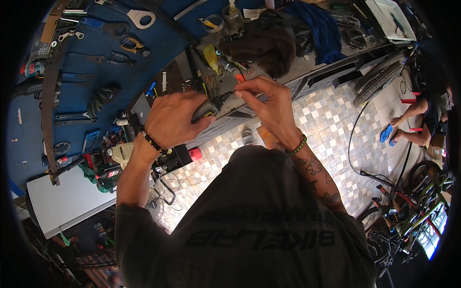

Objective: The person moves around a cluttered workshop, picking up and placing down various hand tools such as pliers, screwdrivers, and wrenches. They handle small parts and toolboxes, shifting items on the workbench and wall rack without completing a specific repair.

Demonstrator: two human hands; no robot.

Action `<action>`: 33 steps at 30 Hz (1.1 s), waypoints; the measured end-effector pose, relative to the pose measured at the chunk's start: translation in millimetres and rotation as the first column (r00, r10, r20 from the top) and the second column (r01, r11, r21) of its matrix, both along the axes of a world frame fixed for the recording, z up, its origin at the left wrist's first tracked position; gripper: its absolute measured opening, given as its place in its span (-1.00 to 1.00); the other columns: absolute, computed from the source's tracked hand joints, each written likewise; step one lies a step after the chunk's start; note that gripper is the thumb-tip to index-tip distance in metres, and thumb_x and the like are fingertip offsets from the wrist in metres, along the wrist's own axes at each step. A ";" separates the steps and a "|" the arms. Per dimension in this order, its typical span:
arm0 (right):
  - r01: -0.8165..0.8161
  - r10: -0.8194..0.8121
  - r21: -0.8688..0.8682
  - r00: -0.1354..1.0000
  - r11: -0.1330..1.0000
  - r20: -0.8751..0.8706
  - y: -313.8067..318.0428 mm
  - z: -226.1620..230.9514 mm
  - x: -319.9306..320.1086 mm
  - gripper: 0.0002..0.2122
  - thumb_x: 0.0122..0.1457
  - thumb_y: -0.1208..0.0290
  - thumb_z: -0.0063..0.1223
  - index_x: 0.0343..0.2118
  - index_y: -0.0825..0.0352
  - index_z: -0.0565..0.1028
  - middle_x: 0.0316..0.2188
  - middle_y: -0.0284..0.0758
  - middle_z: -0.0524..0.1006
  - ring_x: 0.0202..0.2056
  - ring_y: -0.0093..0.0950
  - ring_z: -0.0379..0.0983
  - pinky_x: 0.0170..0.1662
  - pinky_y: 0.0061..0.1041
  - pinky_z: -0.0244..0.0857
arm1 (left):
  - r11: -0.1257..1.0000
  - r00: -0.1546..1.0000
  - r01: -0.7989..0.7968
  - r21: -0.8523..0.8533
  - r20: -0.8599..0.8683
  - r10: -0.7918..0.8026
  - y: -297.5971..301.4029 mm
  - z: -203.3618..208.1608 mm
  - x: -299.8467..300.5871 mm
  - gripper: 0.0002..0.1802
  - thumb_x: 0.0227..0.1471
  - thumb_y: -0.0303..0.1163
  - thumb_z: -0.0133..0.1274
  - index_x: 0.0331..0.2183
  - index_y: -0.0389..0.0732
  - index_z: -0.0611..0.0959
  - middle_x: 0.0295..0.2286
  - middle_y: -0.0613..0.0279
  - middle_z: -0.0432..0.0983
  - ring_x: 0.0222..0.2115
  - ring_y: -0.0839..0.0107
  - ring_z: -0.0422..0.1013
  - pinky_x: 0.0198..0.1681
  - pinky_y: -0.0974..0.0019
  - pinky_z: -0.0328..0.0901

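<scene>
My left hand is wrapped over a dark hand-held drill with a yellow mark, and its palm and fingers hide much of the body. The drill's black nose points right, toward my other hand. At its tip, the thumb and forefinger of my right hand are pinched together around something small and thin, perhaps a bit; the fingertips mostly cover it. Both hands are just in front of the workbench edge. An orange piece lies on the bench just beyond my right fingertips.
On the bench are a yellow bottle, a dark brown cloth, a blue cloth and a white basket. Wrenches and pliers hang on the blue board at left. A tyre and a seated person's legs are at right.
</scene>
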State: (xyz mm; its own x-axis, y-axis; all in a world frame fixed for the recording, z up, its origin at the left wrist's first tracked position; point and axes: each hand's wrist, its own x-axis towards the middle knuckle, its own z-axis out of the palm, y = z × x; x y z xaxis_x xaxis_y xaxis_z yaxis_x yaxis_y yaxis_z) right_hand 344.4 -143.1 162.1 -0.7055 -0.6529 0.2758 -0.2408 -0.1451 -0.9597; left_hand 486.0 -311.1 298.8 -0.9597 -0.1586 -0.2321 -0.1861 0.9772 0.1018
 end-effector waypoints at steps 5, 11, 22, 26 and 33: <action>-0.027 0.026 0.024 1.000 0.999 0.013 2.4 3.4 0.3 -0.88 0.16 0.58 0.32 -0.23 0.36 0.71 -0.32 -0.33 0.68 -0.30 -0.57 0.61 -0.18 -0.58 0.45 | 1.000 0.998 -0.021 -0.015 0.054 0.022 1.6 1.1 -0.3 -0.51 -0.02 -0.15 0.36 -0.10 -0.27 0.73 -0.25 0.04 0.67 -0.27 0.01 0.61 -0.19 0.07 0.45; -0.050 0.051 -0.004 0.993 0.999 0.104 4.2 1.7 1.4 -0.87 0.19 0.58 0.31 -0.20 0.39 0.69 -0.30 -0.34 0.68 -0.26 -0.60 0.60 -0.14 -0.58 0.46 | 0.998 0.998 -0.053 0.023 0.019 0.053 2.4 -2.3 2.3 -0.48 -0.04 -0.12 0.38 -0.11 -0.25 0.73 -0.23 0.04 0.67 -0.24 0.02 0.61 -0.16 0.08 0.46; -0.122 0.170 -0.130 0.864 0.984 0.475 3.2 -8.0 -2.2 -0.84 0.25 0.59 0.27 -0.12 0.43 0.66 -0.25 -0.33 0.69 -0.20 -0.61 0.61 -0.05 -0.59 0.50 | 0.825 0.853 -0.380 0.418 -0.186 0.487 -37.5 -123.7 22.4 -0.43 -0.01 -0.02 0.42 -0.09 -0.23 0.71 -0.46 -0.01 0.64 -0.48 0.10 0.56 -0.37 0.14 0.42; -0.143 0.127 0.001 0.885 0.990 0.448 8.5 -4.3 -2.7 -0.84 0.26 0.58 0.27 -0.12 0.45 0.66 -0.23 -0.31 0.70 -0.21 -0.59 0.62 -0.06 -0.58 0.52 | 0.723 0.652 -0.446 0.528 -0.362 0.666 -55.9 -217.7 18.7 -0.46 -0.02 -0.09 0.46 -0.16 -0.29 0.69 -0.56 0.02 0.58 -0.60 0.28 0.46 -0.48 0.23 0.35; -0.130 0.108 0.012 0.870 0.991 0.481 7.1 -5.2 3.6 -0.84 0.27 0.58 0.25 -0.11 0.46 0.66 -0.23 -0.30 0.70 -0.23 -0.59 0.62 -0.06 -0.58 0.51 | 0.689 0.518 -0.480 0.542 -0.459 0.722 -45.6 -285.2 12.2 -0.52 -0.02 -0.17 0.48 -0.22 -0.32 0.67 -0.44 -0.02 0.67 -0.52 0.26 0.57 -0.44 0.27 0.41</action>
State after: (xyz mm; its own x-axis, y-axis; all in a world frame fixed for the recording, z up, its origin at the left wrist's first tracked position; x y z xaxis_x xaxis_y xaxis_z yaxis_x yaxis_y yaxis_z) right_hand 348.1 -136.1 156.9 -0.6601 -0.7437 -0.1056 0.2660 -0.1000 -0.9588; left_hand 498.2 -356.7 13.5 -0.5852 -0.7881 0.1910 -0.4937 0.5331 0.6870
